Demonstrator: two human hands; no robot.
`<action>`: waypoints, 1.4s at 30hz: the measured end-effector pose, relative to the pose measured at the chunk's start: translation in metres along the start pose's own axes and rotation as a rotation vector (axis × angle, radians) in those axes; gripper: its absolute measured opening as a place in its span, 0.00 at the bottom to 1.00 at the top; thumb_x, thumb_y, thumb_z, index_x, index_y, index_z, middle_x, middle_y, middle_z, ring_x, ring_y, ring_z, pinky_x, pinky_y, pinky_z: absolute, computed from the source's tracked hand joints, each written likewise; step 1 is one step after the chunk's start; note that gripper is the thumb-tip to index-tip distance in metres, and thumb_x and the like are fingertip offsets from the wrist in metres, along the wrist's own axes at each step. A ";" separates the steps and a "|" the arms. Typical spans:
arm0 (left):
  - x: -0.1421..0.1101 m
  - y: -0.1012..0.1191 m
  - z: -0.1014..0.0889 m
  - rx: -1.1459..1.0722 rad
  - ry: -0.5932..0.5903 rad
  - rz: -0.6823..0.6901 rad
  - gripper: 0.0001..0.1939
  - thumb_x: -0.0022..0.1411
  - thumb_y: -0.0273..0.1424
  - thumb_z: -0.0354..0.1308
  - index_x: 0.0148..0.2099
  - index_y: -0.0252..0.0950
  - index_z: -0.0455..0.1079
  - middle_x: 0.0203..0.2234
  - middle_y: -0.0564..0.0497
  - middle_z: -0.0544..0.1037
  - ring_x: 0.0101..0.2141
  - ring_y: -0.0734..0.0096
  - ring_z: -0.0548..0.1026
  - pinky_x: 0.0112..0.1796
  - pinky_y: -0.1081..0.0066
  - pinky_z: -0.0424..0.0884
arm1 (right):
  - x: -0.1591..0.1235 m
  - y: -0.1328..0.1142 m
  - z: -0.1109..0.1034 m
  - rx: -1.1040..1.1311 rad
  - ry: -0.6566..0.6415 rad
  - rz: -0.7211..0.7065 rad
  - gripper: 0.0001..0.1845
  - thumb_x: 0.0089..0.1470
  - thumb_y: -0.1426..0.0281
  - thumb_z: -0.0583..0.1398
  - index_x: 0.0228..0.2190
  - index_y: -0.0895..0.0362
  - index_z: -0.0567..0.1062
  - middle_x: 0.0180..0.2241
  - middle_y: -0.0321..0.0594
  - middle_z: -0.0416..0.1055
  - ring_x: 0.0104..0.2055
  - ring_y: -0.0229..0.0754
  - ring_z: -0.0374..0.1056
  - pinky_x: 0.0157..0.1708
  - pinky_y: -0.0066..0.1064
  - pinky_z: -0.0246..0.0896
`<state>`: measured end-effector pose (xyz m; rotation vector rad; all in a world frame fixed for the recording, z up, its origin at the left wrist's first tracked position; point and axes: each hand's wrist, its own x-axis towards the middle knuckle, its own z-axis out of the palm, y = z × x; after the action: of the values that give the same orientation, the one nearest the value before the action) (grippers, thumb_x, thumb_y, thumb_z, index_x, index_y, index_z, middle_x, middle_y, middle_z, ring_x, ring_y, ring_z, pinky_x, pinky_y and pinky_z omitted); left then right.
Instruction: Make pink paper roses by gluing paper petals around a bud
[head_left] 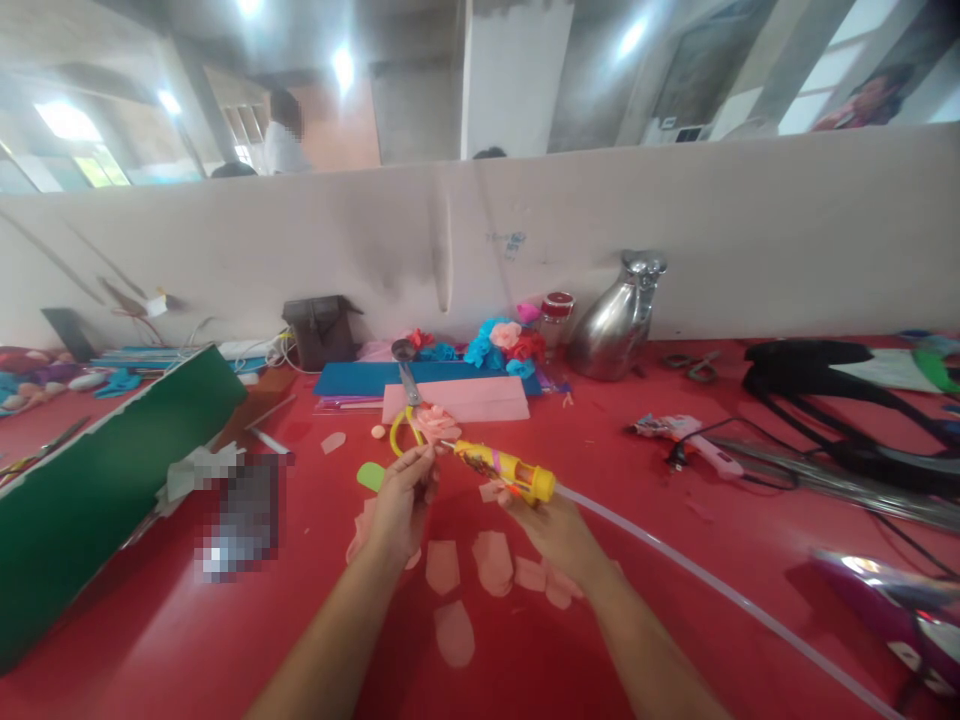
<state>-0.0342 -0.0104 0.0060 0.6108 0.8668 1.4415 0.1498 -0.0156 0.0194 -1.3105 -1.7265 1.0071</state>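
Observation:
My left hand (405, 497) is pinched closed around the base of a pink crepe-paper flower (438, 423). A yellow hot glue gun (511, 470) is gripped in my right hand (553, 530), its nozzle close to the flower and my left fingertips. A long translucent glue stick (697, 570) trails from its rear end. Near my right fingers is a small pink paper piece (490, 491); whether they pinch it is unclear. Cut pink petals (442, 568) lie beneath and between my hands, some loose, some stacked.
Yellow-handled scissors (397, 435) lie just behind my left hand, beside folded pink paper (480, 398). At the back stand a steel jug (615, 325) and finished flowers (499, 345). A green board (127, 480) leans left. A pink glue gun (697, 445) and iron (885, 600) are right.

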 end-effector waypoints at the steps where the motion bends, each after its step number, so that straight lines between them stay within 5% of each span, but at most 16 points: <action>1: -0.001 0.000 0.000 0.003 -0.007 -0.005 0.10 0.50 0.33 0.62 0.34 0.32 0.71 0.18 0.56 0.64 0.17 0.85 0.57 0.18 0.80 0.51 | 0.000 0.002 0.000 -0.017 0.013 0.005 0.27 0.48 0.47 0.54 0.34 0.57 0.76 0.36 0.46 0.75 0.38 0.49 0.72 0.36 0.35 0.67; 27: -0.002 -0.001 0.005 0.029 0.075 -0.024 0.13 0.43 0.34 0.67 0.31 0.32 0.72 0.18 0.56 0.65 0.19 0.85 0.60 0.19 0.81 0.54 | 0.000 0.005 0.001 -0.021 0.050 -0.050 0.20 0.51 0.51 0.55 0.30 0.55 0.76 0.30 0.41 0.76 0.32 0.46 0.71 0.31 0.32 0.66; 42: -0.003 0.000 0.007 0.048 0.094 -0.010 0.12 0.43 0.33 0.67 0.29 0.33 0.72 0.17 0.57 0.66 0.18 0.85 0.58 0.19 0.81 0.53 | -0.001 0.000 -0.001 -0.012 0.065 -0.023 0.26 0.48 0.47 0.54 0.31 0.55 0.76 0.32 0.43 0.77 0.35 0.48 0.72 0.34 0.34 0.67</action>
<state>-0.0285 -0.0125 0.0108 0.5779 0.9796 1.4534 0.1511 -0.0167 0.0192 -1.3135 -1.6980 0.9322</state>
